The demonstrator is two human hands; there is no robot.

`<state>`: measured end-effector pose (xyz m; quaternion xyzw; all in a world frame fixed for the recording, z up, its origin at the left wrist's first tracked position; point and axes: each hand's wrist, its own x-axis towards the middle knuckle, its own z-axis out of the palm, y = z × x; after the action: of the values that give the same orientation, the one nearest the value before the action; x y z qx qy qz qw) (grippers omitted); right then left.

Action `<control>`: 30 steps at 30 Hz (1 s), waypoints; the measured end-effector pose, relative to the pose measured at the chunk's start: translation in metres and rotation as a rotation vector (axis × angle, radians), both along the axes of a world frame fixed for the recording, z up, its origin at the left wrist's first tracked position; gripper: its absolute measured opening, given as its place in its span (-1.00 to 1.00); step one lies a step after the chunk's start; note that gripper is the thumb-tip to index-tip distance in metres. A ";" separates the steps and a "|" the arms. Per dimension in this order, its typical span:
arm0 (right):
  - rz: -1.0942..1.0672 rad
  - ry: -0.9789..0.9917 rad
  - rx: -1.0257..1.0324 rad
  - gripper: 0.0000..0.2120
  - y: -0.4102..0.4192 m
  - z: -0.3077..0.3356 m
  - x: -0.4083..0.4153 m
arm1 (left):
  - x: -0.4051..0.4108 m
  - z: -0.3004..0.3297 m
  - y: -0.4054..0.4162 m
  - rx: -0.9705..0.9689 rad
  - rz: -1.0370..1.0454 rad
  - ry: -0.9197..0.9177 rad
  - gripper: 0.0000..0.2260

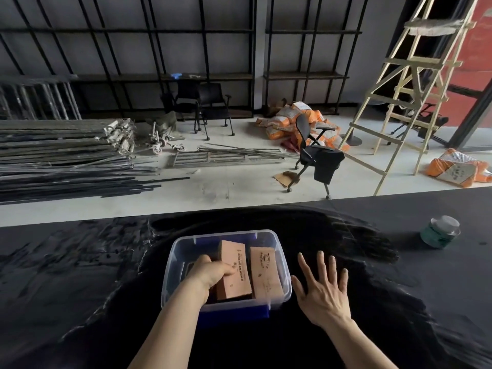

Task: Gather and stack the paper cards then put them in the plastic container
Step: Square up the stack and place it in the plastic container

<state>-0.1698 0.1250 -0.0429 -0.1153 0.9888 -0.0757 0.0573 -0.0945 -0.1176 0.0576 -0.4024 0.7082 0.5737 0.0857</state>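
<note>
A clear plastic container point(279, 251) with blue clips sits on the black table in front of me. Inside it are two stacks of tan printed paper cards. My left hand point(210, 271) reaches into the container and grips the left stack point(235, 272) by its left edge; that stack stands tilted. The right stack point(265, 275) rests against the container's right wall. My right hand point(322, 291) hovers open with fingers spread, just right of the container and holding nothing.
A green-labelled jar with a clear lid point(440, 231) stands on the table at far right. The black table cover point(80, 288) is wrinkled. Beyond the table edge lie metal bars, chairs, orange sacks and a wooden ladder on the floor.
</note>
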 end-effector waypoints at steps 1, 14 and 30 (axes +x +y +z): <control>-0.002 0.014 0.013 -0.15 0.000 -0.005 0.001 | -0.002 -0.003 0.000 -0.013 -0.021 -0.034 -0.45; -0.025 0.089 -0.006 -0.30 -0.002 -0.016 0.001 | -0.010 -0.021 0.000 -0.603 -0.411 -0.177 -0.25; -0.015 0.077 -0.002 -0.18 -0.002 -0.012 0.002 | -0.014 -0.036 0.013 -0.590 -0.410 -0.064 -0.55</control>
<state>-0.1682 0.1230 -0.0546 -0.1105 0.9910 -0.0729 0.0185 -0.1089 -0.1045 0.0218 -0.2772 0.9063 0.3025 0.1013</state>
